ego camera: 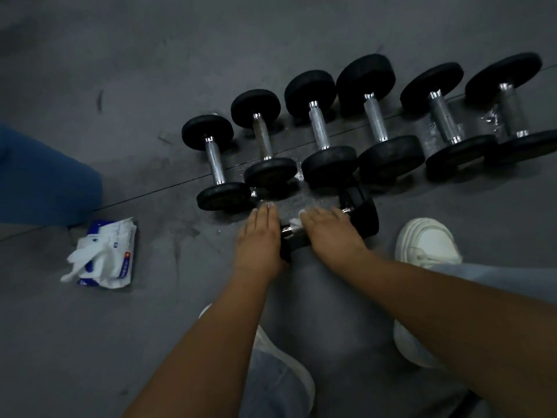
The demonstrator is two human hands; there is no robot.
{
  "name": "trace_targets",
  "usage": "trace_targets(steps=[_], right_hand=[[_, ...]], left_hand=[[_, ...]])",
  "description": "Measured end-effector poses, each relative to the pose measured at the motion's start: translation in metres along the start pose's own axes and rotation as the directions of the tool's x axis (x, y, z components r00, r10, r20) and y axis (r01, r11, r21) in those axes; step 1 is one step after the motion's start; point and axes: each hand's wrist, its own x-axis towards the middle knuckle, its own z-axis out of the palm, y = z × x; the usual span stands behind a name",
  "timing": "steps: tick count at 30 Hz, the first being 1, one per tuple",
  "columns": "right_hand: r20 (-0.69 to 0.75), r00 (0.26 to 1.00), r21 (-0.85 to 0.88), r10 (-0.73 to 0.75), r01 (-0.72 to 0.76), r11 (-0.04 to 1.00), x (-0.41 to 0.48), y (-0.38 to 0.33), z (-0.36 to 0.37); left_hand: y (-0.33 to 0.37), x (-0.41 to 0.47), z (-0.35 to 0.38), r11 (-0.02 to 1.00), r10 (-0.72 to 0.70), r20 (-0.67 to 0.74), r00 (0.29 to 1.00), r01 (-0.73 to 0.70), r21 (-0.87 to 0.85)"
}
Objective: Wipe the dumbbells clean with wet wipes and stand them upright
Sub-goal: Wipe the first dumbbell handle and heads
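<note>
A small black dumbbell (363, 215) lies on its side on the grey floor just in front of me. My left hand (259, 236) rests flat over its left head, fingers straight. My right hand (330, 229) covers the chrome handle and holds a white wet wipe (297, 221) against it; a bit of wipe shows at the fingertips. Behind it, several more black dumbbells (319, 128) with chrome handles lie side by side in a row, all on their sides.
A blue and white pack of wet wipes (111, 254) lies on the floor to the left, one wipe sticking out. A blue trouser leg (45, 182) is at the left edge. My white shoes (428, 239) stand close by.
</note>
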Motion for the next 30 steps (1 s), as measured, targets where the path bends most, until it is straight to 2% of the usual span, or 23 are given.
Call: trace_targets(steps=[1, 4, 8, 11, 12, 14, 15, 16, 18, 19, 22, 23, 26, 27, 30], right_hand=[[-0.009, 1.0, -0.002, 0.008, -0.008, 1.0, -0.003, -0.004, 0.001], [-0.017, 0.992, -0.026, -0.126, 0.126, 0.992, -0.01, -0.012, 0.0], [-0.044, 0.998, 0.049, 0.039, -0.037, 0.998, -0.016, -0.019, -0.005], [-0.046, 0.99, 0.021, -0.136, 0.137, 0.99, -0.02, -0.03, -0.001], [-0.052, 0.994, 0.042, -0.094, 0.097, 0.994, -0.018, -0.023, -0.003], [-0.074, 0.991, 0.087, 0.108, -0.101, 0.991, -0.016, -0.01, -0.005], [-0.066, 0.986, 0.077, 0.151, -0.146, 0.986, -0.016, -0.01, -0.003], [-0.06, 0.989, 0.072, 0.137, -0.133, 0.989, -0.02, -0.017, 0.0], [-0.048, 0.998, 0.041, -0.039, 0.041, 0.998, -0.021, -0.033, 0.004], [-0.043, 0.996, 0.03, -0.081, 0.082, 0.996, -0.017, -0.033, 0.001], [-0.029, 0.991, 0.072, 0.128, -0.126, 0.989, -0.008, -0.015, -0.004], [-0.027, 0.99, 0.069, 0.142, -0.14, 0.988, -0.011, -0.015, -0.002], [-0.011, 0.998, 0.107, -0.054, 0.055, 0.993, -0.017, -0.026, -0.007], [0.012, 0.998, 0.121, -0.061, 0.059, 0.991, -0.012, -0.024, -0.01], [0.065, 0.992, 0.088, 0.105, -0.111, 0.99, -0.005, -0.015, -0.01]], left_hand=[[-0.002, 0.0, 0.0, 1.0, 0.004, 0.009, 1.0, -0.004, -0.011], [-0.002, -0.005, 0.003, 1.0, 0.02, -0.012, 1.0, -0.02, -0.011], [0.004, -0.01, 0.002, 0.999, 0.036, -0.078, 0.996, -0.034, 0.031], [0.003, -0.01, -0.001, 0.998, 0.051, -0.041, 0.998, -0.049, 0.045], [0.003, -0.011, -0.001, 0.997, 0.049, -0.018, 0.999, -0.047, 0.058], [0.004, -0.012, -0.001, 0.996, 0.032, 0.014, 0.999, -0.033, 0.085], [0.005, -0.012, 0.0, 0.996, 0.023, 0.019, 1.0, -0.025, 0.088], [0.006, -0.013, 0.0, 0.996, 0.017, 0.022, 1.0, -0.018, 0.085], [0.008, -0.014, 0.001, 0.998, 0.006, 0.026, 1.0, -0.008, 0.069], [0.008, -0.015, 0.001, 0.998, 0.001, 0.031, 1.0, -0.003, 0.057], [0.008, -0.017, 0.002, 1.0, -0.005, 0.066, 0.998, 0.005, -0.007], [0.008, -0.017, 0.001, 1.0, 0.002, 0.072, 0.997, -0.001, -0.012], [0.007, -0.017, -0.002, 1.0, 0.026, 0.097, 0.995, -0.025, -0.009], [0.007, -0.017, -0.003, 1.0, 0.023, 0.107, 0.994, -0.022, -0.011], [0.007, -0.015, -0.004, 1.0, 0.013, 0.114, 0.993, -0.01, -0.026]])
